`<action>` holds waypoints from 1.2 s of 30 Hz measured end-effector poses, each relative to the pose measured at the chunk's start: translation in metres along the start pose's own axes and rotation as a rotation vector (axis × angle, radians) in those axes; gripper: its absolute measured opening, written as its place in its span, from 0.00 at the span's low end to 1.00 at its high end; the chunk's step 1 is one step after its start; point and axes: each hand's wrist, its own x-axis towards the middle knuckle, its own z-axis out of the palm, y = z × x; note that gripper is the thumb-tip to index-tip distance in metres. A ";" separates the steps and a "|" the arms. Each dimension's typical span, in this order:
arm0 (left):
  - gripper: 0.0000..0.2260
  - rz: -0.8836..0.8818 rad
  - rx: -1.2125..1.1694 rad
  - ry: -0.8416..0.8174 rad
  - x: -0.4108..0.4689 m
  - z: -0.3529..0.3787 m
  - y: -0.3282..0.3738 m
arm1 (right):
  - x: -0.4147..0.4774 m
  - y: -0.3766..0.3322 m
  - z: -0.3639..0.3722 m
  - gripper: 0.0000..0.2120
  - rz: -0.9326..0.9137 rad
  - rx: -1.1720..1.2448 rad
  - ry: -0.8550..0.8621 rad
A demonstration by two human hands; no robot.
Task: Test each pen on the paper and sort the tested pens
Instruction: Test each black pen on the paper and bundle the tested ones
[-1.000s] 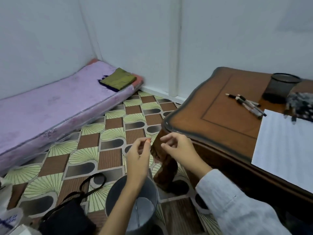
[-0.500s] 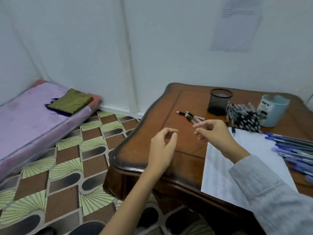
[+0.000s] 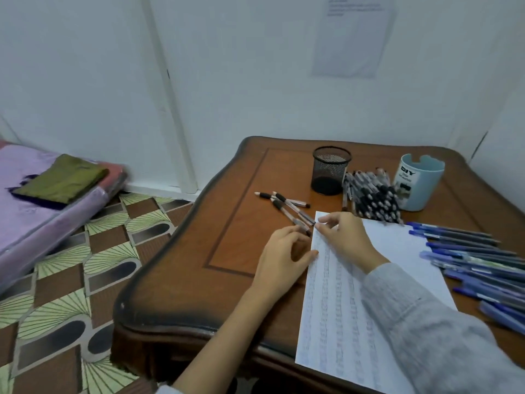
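A small cluster of clear pens with black grips (image 3: 287,207) is lying on the worktop (image 3: 199,280), just off the top left corner of the paper (image 3: 332,322), and both hands are working at its near end. The right hand (image 3: 345,237) is resting on the paper with thumb and forefinger tip to tip at one pen's end. The left hand (image 3: 284,253) is lying loosely curled, forefinger touching a neighbouring pen, thumb at the paper's edge. Whether either is actually gripping a pen I cannot tell. These pens are looking light, stiff and smooth, likely to roll when nudged, so pinching one at the rubber grip or mid-barrel is looking safest. A pile of black pens (image 3: 372,199) is lying between a mesh cup (image 3: 331,169) and a blue cup (image 3: 419,182), and blue pens (image 3: 477,260) are lying along the paper's right.
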 end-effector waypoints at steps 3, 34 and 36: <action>0.13 0.011 -0.004 -0.011 0.004 0.003 -0.006 | 0.003 -0.001 0.006 0.10 -0.031 -0.157 0.011; 0.18 0.308 0.268 -0.322 0.004 0.008 0.011 | -0.026 0.021 -0.105 0.06 0.320 1.524 0.155; 0.16 0.309 0.258 -0.329 0.004 0.007 0.012 | -0.030 0.025 -0.109 0.07 0.278 1.567 0.130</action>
